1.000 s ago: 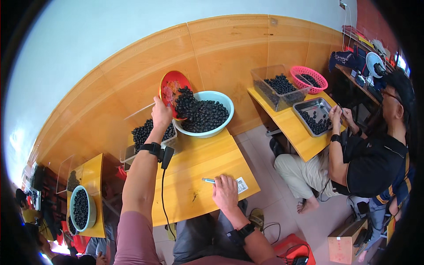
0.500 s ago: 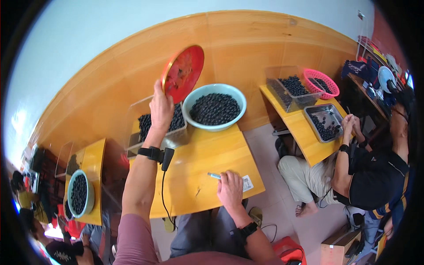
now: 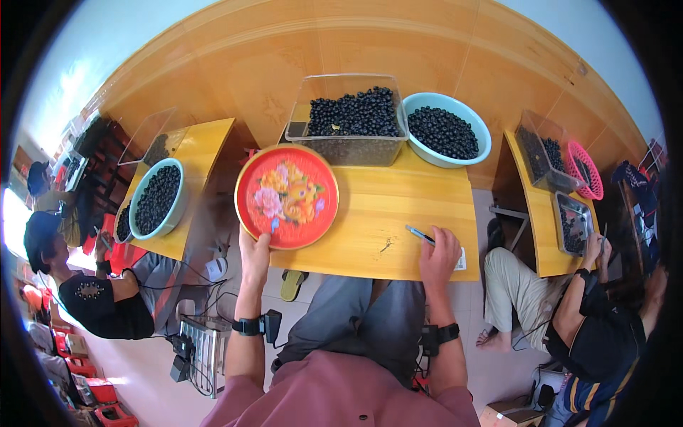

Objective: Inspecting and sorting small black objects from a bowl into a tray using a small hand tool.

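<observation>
My left hand (image 3: pixel 255 257) grips the lower rim of a round red tray (image 3: pixel 302 229) with a gold edge and a flower pattern. The tray is tilted so its face shows, over the left edge of my yellow table (image 3: pixel 405 203). Nothing lies on it. In my right hand (image 3: pixel 439 257), low over the table's right front, is a slim pen-like tool (image 3: pixel 418 233) with a pale blue end. Behind the tray stand a clear plastic box (image 3: pixel 356 151) and a light blue bowl (image 3: pixel 486 146), both filled with small black fruit-like balls.
Dark crumbs (image 3: pixel 386 246) lie on my table, and a white label (image 3: pixel 462 260) is near its right edge. People work at side tables: at left a blue bowl (image 3: pixel 181 203); at right a metal tray (image 3: pixel 569 245), clear box (image 3: pixel 544 171) and pink basket (image 3: pixel 596 178).
My left hand has brought the tray down from high by the wall to the table's left side, and its face has turned toward me. The view has swung left.
</observation>
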`<state>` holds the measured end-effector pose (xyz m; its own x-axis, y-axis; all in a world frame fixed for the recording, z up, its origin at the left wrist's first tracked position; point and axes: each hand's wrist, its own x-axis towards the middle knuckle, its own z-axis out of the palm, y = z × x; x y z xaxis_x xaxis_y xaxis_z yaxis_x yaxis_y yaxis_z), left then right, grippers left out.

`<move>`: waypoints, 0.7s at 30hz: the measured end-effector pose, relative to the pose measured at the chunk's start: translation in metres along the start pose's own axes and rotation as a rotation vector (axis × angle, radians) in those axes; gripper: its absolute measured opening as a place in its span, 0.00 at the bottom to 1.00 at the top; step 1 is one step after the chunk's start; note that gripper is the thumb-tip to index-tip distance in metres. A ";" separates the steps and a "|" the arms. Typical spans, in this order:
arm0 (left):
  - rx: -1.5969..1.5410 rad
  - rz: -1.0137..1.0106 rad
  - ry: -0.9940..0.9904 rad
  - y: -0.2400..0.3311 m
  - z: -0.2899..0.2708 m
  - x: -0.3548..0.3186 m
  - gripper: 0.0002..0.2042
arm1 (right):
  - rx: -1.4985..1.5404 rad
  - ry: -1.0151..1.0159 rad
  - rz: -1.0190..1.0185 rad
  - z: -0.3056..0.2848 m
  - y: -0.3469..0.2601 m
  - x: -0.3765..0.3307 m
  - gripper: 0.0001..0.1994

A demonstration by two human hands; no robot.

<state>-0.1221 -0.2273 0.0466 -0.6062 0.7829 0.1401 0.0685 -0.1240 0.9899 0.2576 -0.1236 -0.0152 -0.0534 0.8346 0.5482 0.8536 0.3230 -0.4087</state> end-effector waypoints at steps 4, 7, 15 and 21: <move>-0.020 -0.267 0.033 -0.012 -0.021 -0.013 0.22 | 0.125 0.072 -0.083 -0.044 -0.025 0.018 0.21; 0.055 -0.435 -0.031 -0.013 -0.028 -0.005 0.19 | 0.358 0.026 -0.280 -0.116 -0.083 0.039 0.20; 0.295 -0.267 0.001 -0.030 -0.029 -0.008 0.24 | 0.822 0.014 -0.868 -0.260 -0.220 0.062 0.12; 0.186 -0.197 -0.002 -0.054 -0.032 -0.002 0.34 | 1.013 0.286 -0.862 -0.226 -0.238 0.052 0.08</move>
<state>-0.1499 -0.2414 -0.0078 -0.6203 0.7824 -0.0554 0.0939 0.1442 0.9851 0.1690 -0.2579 0.2759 -0.1578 0.1218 0.9799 -0.1544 0.9771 -0.1463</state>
